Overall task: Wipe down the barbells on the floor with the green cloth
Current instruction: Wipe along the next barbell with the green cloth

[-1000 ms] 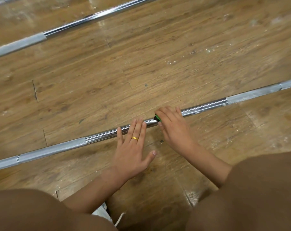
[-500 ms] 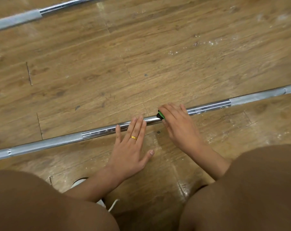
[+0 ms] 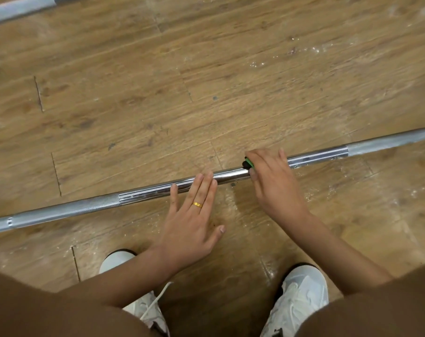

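Worn wooden floor (image 3: 231, 69) first, with white dusty specks here and there. Across it, from lower left to the right edge, the near barbell (image 3: 145, 194): smooth chrome in the middle, dull knurled grip (image 3: 72, 210) toward each side. A second barbell (image 3: 19, 8) well apart, only one piece showing in the top left corner, no hand near it. Below, two white shoes (image 3: 301, 295) near the near barbell.

Left hand (image 3: 192, 222) flat and relaxed, fingers straight, tips resting on the chrome part, probably to keep the bar from rolling. Right hand (image 3: 274, 181) curled over the same bar near it, grasping the green cloth (image 3: 248, 162), only a small corner of it visible at the fingers. Small gold ring (image 3: 197, 204) on the left hand.

Judged from this: wiping under way at the middle of the near barbell. Impossible to tell which parts already clean; chrome spotted on both sides of the cloth. Likely left: the knurled sections, the ends, and the whole second barbell.
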{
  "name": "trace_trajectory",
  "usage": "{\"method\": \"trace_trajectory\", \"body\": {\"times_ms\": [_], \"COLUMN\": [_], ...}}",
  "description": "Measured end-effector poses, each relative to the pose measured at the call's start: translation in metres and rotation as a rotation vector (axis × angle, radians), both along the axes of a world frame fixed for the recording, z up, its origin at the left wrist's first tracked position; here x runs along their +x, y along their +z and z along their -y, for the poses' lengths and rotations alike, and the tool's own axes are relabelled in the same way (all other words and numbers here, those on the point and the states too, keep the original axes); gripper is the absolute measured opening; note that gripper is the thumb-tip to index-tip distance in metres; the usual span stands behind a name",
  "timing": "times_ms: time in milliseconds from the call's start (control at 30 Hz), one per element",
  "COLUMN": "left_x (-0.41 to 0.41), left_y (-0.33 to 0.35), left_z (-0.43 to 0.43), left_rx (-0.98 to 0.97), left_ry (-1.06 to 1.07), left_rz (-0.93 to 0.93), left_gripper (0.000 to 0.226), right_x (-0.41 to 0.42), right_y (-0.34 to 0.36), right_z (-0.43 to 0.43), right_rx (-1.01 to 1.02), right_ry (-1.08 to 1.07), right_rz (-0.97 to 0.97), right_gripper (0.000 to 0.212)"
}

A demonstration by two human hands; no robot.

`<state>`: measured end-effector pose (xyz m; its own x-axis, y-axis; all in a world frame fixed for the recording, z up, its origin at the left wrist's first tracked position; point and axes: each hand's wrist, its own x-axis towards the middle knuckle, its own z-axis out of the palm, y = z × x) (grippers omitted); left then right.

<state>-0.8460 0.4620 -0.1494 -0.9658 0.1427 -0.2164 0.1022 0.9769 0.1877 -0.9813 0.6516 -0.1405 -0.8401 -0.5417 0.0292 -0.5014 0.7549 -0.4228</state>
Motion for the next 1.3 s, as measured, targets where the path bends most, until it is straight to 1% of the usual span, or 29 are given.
{"method": "trace_trajectory", "body": {"times_ms": [167, 367, 533, 600, 700, 800, 933, 1100, 1133, 1233, 1300], "left_x": [0.007, 0.017, 0.025, 0.022, 0.015, 0.02, 0.03, 0.044, 0.046, 0.052, 0.053], "left_y": [0.005, 0.01, 0.013, 0.014, 0.015, 0.012, 0.009, 0.001, -0.001, -0.004, -0.005], "left_z": [0.002, 0.002, 0.003, 0.005, 0.004, 0.002, 0.005, 0.003, 0.002, 0.002, 0.004], "left_rx": [0.048, 0.043, 0.069, 0.082, 0.078, 0.043, 0.037, -0.018, -0.031, -0.05, -0.054], "left_ry": [-0.018, -0.06, -0.088, -0.076, -0.052, -0.12, -0.207, -0.264, -0.275, -0.32, -0.344], "left_rz": [0.036, 0.032, 0.027, 0.027, 0.047, 0.045, 0.013, -0.03, -0.042, -0.074, -0.085], "left_gripper": [0.09, 0.092, 0.087, 0.085, 0.088, 0.093, 0.096, 0.097, 0.096, 0.095, 0.094], "right_x": [0.018, 0.016, 0.034, 0.032, 0.037, 0.057, 0.068, 0.083, 0.09, 0.101, 0.095], "right_y": [0.0, 0.003, 0.001, -0.001, -0.004, -0.005, -0.009, -0.016, -0.018, -0.023, -0.025], "right_z": [0.005, -0.012, -0.013, -0.019, -0.026, -0.024, -0.026, -0.029, -0.025, -0.02, -0.026], "right_rx": [-0.03, -0.047, 0.004, 0.004, -0.03, -0.048, -0.005, -0.078, -0.095, -0.078, -0.063], "right_ry": [0.13, 0.03, 0.172, 0.142, 0.041, 0.057, 0.136, 0.007, 0.023, 0.16, 0.165], "right_rz": [0.004, 0.01, -0.025, -0.033, -0.031, -0.05, -0.107, -0.084, -0.084, -0.109, -0.121], "right_gripper": [0.039, 0.036, 0.039, 0.039, 0.038, 0.039, 0.045, 0.04, 0.041, 0.048, 0.047]}}
